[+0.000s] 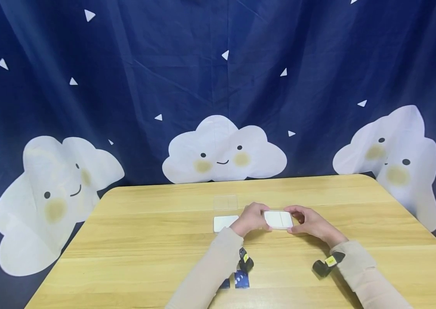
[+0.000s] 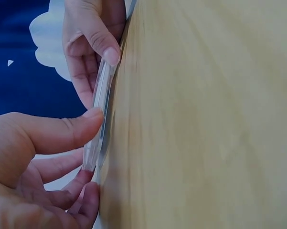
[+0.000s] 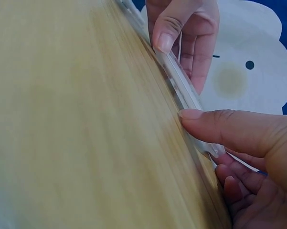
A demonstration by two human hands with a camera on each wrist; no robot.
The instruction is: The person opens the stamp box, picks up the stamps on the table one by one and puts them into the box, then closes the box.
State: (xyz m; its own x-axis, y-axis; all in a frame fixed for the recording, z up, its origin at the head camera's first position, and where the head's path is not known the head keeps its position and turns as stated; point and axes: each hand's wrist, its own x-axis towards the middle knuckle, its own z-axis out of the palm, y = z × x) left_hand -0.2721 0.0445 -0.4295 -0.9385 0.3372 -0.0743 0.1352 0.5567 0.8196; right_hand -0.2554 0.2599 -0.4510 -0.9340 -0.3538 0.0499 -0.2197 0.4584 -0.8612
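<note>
Both hands hold a flat white rectangular case with clear plastic edges and a line across its face, low over the wooden table. My left hand pinches its left end, thumb on the near edge and fingers at the far side. At the opposite end, the right hand grips it the same way. Seen edge-on in the left wrist view, the clear case looks thin and layered. The right wrist view shows the case's edge running between the two thumbs.
A second white rectangular piece lies left of the hands, partly behind the left one. Beyond it is a clear plastic rectangle. Two small dark-blue printed pieces, one a moon-patterned card, lie near the left forearm. A blue cloud-print curtain hangs behind the table.
</note>
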